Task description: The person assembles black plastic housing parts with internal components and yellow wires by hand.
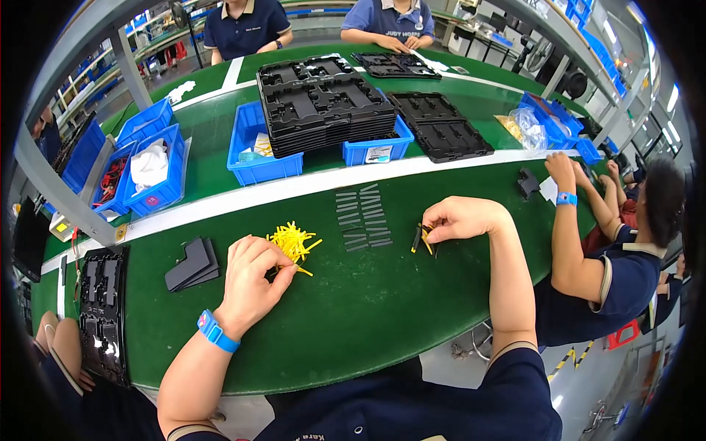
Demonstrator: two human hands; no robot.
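Observation:
My left hand (256, 278) is at the near edge of a loose pile of short yellow strips (293, 241). Its thumb and fingertips are pinched, with a yellow strip (304, 271) poking out from them. To the right, my right hand (465, 218) is closed in a pinch just over the green table. Small black and yellow strips (424, 239) show at its fingertips; whether all are gripped or some lie on the table I cannot tell. Between the hands, slightly farther off, thin dark grey strips (362, 217) lie in two columns. Flat dark grey L-shaped pieces (193, 264) are stacked left of my left hand.
Stacked black plastic trays (323, 110) rest on blue bins (266, 170) beyond a white line. More black trays (441, 125) lie farther right. Another blue bin (156, 170) holds white material. A co-worker's arm (572, 242) reaches in at right; a black tray (103, 309) stands at left.

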